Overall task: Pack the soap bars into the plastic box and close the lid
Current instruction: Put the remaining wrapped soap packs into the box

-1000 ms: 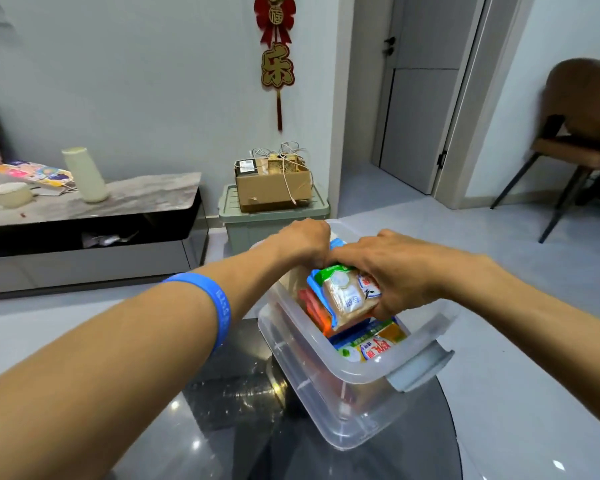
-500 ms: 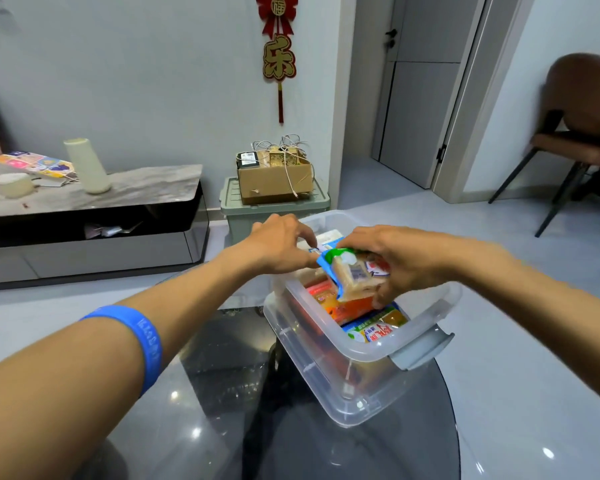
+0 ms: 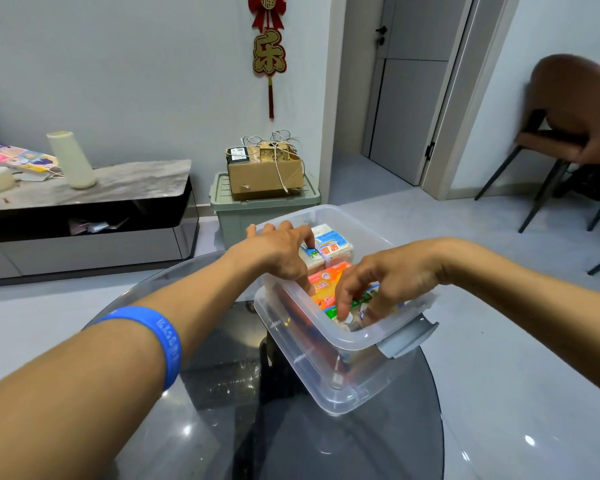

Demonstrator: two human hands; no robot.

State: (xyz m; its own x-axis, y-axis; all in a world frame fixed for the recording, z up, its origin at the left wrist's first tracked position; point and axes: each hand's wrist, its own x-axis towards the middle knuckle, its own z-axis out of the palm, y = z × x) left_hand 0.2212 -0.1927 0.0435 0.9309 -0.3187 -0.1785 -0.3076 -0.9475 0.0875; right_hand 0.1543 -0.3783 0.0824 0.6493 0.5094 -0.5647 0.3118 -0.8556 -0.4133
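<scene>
A clear plastic box with a grey latch stands on the round dark glass table. Several wrapped soap bars lie inside: a white and blue one at the far end, an orange one in the middle, a green-wrapped one at the near end. My left hand rests with spread fingers on the white and orange bars. My right hand reaches down into the box, its fingers and thumb around the green-wrapped bar. No lid is in view.
Beyond the table, a green bin on the floor carries a cardboard box. A low cabinet runs along the left wall. A brown chair stands at the right, near a door.
My right hand has lowered the green-wrapped bar from above the rim down into the near end of the box. My left hand has opened and moved onto the bars at the far end.
</scene>
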